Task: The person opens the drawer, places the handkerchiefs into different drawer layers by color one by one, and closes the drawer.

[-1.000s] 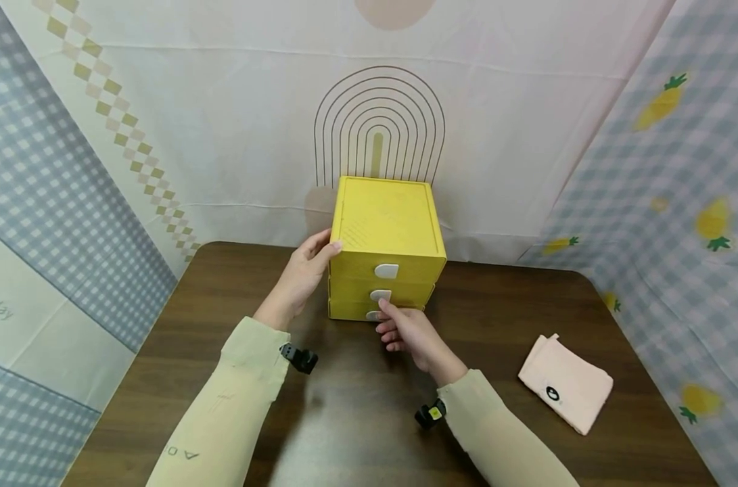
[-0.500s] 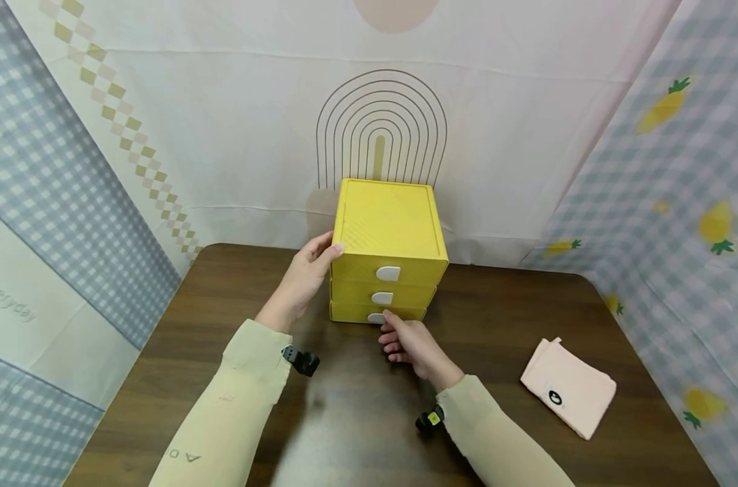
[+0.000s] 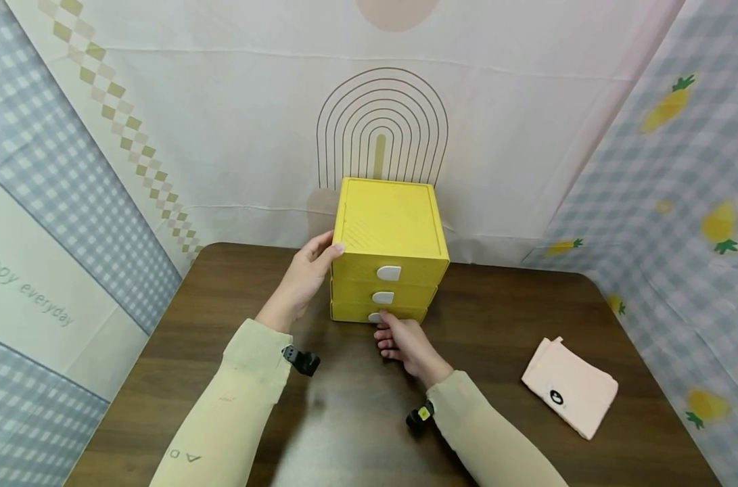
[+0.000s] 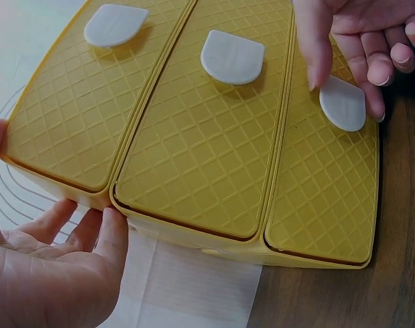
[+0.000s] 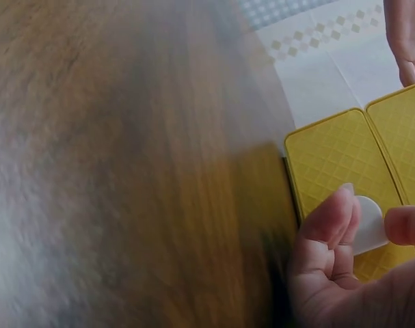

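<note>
A yellow drawer box (image 3: 393, 216) with stacked drawers stands against the back cloth, each drawer front bearing a white tab handle. My left hand (image 3: 304, 277) holds its left side near the upper front corner, thumb at the top edge and fingers along the side wall, as the left wrist view (image 4: 63, 266) also shows. Low at the front, my right hand (image 3: 408, 345) pinches the bottom drawer's white handle (image 4: 342, 104) between thumb and index finger, its other fingers loosely bent. In the right wrist view the fingertips flank that handle (image 5: 369, 225). All drawers sit closed.
A folded pale pink cloth (image 3: 571, 389) with a small dark emblem lies on the right of the brown wooden table (image 3: 356, 433). Patterned cloths hang behind (image 3: 241, 135) and at both sides of the table.
My right hand has moved down from the middle drawer's handle to the bottom one, its fingertips closing about it. My left hand stays at the box's side.
</note>
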The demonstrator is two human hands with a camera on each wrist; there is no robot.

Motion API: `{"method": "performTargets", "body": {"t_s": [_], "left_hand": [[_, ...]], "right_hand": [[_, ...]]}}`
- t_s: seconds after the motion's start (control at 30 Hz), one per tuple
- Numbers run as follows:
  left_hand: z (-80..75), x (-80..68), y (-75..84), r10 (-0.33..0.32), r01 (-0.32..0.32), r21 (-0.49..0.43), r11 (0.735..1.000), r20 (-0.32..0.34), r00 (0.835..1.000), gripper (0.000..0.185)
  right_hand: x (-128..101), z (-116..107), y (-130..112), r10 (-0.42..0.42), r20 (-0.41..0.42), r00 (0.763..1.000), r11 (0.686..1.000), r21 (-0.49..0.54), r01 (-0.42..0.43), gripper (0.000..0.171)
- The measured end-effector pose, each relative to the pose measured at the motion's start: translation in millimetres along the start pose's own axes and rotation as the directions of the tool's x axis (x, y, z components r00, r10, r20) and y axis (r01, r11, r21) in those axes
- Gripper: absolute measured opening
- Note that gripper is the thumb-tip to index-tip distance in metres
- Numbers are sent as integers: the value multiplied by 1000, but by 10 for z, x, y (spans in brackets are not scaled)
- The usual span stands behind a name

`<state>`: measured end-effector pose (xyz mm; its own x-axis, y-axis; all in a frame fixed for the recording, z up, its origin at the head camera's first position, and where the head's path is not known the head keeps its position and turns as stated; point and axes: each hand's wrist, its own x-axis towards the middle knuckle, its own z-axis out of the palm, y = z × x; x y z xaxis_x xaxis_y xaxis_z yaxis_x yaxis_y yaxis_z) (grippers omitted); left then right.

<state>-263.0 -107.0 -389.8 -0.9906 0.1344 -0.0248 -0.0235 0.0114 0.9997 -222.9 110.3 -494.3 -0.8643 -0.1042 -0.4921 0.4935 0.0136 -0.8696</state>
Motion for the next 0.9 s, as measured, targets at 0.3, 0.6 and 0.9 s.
{"method": "performTargets", "body": {"t_s": [0.3,0.6,0.9], "left_hand": [[1,-3,19,6,-6,-18,1000,2,1000,63],[-9,16,32,-19,19,6,1000,11,1000,58],[-5,-1,8,-5,5,-13,1000,14,1000,63]], "right_hand": [[11,33,24,-13,-8,1000,1000,17,13,50],[30,20,48,-18,9,1000,1000,2,18,49],[30,2,70,-11,36,999,1000,-16,11,52]]}}
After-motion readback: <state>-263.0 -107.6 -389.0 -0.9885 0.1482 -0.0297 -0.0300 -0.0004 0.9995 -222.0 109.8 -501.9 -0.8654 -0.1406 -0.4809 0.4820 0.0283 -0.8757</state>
